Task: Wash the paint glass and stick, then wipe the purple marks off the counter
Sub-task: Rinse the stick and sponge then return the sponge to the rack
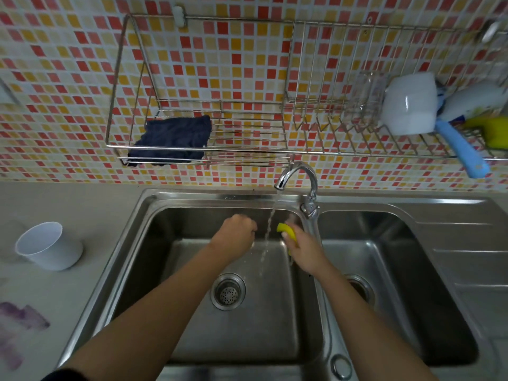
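Two forearms, bare from wrist to elbow. Edge of black fabric sleeve [62, 375] at upper left arm, bottom frame corner. Left hand [235, 235] and right hand [303, 250] bare. Right arm uncovered to frame edge.

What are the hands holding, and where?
The right hand grips a yellow sponge by its lower end; the top pokes out. The left hand is curled; whether it holds anything is hidden.
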Demonstrator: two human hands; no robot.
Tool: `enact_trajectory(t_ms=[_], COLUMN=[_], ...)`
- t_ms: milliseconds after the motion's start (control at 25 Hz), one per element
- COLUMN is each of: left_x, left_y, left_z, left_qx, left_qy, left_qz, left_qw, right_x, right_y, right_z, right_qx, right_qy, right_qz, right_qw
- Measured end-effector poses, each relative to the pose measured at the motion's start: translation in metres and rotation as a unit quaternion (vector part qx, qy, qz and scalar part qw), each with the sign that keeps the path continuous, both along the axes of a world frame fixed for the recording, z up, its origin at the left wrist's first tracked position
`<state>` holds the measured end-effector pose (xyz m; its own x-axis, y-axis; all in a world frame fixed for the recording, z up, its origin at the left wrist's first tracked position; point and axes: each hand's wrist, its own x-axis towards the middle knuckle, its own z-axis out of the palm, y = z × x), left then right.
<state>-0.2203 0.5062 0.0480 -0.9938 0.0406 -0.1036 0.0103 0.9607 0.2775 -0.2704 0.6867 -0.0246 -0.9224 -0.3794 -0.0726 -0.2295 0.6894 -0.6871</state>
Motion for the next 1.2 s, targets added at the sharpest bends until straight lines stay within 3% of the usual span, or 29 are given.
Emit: enact_trajectory(t_ms=[560,680,760,880,960,1080,1200], left_x=[0.051,0.054,0.059,0.061,0.064,0.078,0.085], left_y=[-0.038,-0.046,-0.051,-0.062,-0.071,-0.074,-0.082], left_z=[0.017,0.020,0.026,0.029,0.028,0.024,0.017], left_qx=[0.010,0.075,0.154,0.337,0.405,0.507,0.669], left_qy=[0.115,0.157,0.169,0.072,-0.001,-0.046,-0.064], left_qz=[0.057,0.082,0.130,0.264,0.324,0.367,0.378], left_qw=[0.992,0.981,0.965,0.901,0.855,0.779,0.637], right_x=[0.049,0.058,0.063,0.046,0.019,-0.022,-0.053], right_y=[-0.055,-0.064,-0.069,-0.082,-0.096,-0.111,-0.132], right_z=[0.102,0.133,0.164,0.209,0.227,0.230,0.229], right_qx=[-0.016,-0.040,-0.084,-0.234,-0.293,-0.289,-0.198], right_qy=[0.165,0.215,0.199,0.064,0.002,-0.050,-0.061], right_qz=[-0.046,-0.017,0.018,0.012,0.004,0.003,0.013], right_qw=[0.985,0.976,0.976,0.970,0.956,0.956,0.978])
